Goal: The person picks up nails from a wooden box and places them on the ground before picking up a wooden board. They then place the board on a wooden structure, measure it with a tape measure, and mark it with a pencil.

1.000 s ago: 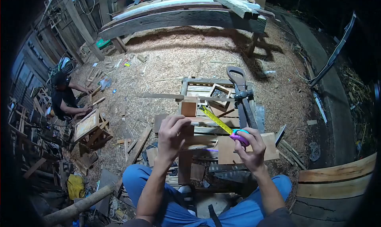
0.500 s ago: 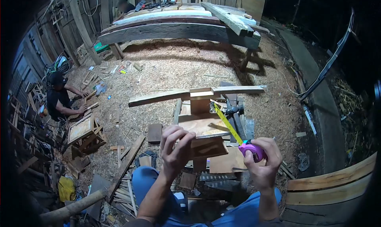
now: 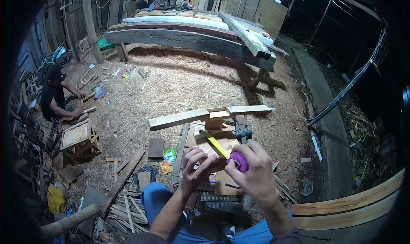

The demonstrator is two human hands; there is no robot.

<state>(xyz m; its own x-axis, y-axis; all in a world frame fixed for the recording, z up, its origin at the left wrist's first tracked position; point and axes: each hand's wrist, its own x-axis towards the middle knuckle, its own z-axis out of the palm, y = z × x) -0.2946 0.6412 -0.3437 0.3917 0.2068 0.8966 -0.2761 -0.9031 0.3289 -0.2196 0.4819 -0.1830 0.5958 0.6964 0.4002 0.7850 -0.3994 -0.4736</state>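
My right hand is wrapped round a purple tape measure. Its yellow blade is drawn out up and to the left, across a small wooden box-like frame. The blade's end lies near the frame's upper left corner. Curled fingers of my left hand close on the near left edge of this frame; the exact grip is partly hidden. Long wooden arms, a left one and a right one, stick out from the frame's far end. A dark hammer-like tool lies just right of the frame.
A large timber workbench with planks and power tools stands ahead. On the left, a person in black crouches by a small wooden stool-like frame. Another person is behind the bench. Long boards lie at lower right.
The tape measure and my right hand have moved left and closer to the frame, with less blade showing. The blade's end has shifted left and down. My view has shifted slightly.
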